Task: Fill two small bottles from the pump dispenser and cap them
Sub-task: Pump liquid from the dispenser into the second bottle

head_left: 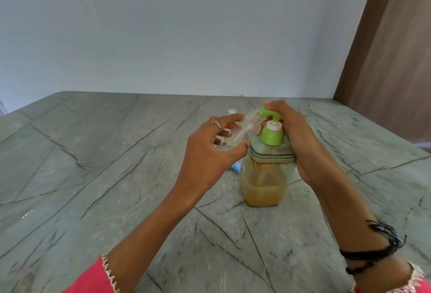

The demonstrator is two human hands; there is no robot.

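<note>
A clear pump dispenser (265, 183) with a green pump head (271, 134) stands on the counter, partly filled with amber liquid. My right hand (296, 134) wraps round the dispenser's right side, its thumb on top of the green nozzle. My left hand (210, 150) holds a small clear bottle (240, 129) tilted, its mouth up against the nozzle tip. Some pale liquid lies in that bottle. A second small item with a blue part (235, 166) shows below my left hand, mostly hidden. A small white cap (232, 111) sits on the counter behind.
The grey-green stone counter (116, 176) runs to a pale wall at the back. A brown wooden panel (391, 59) rises at the right.
</note>
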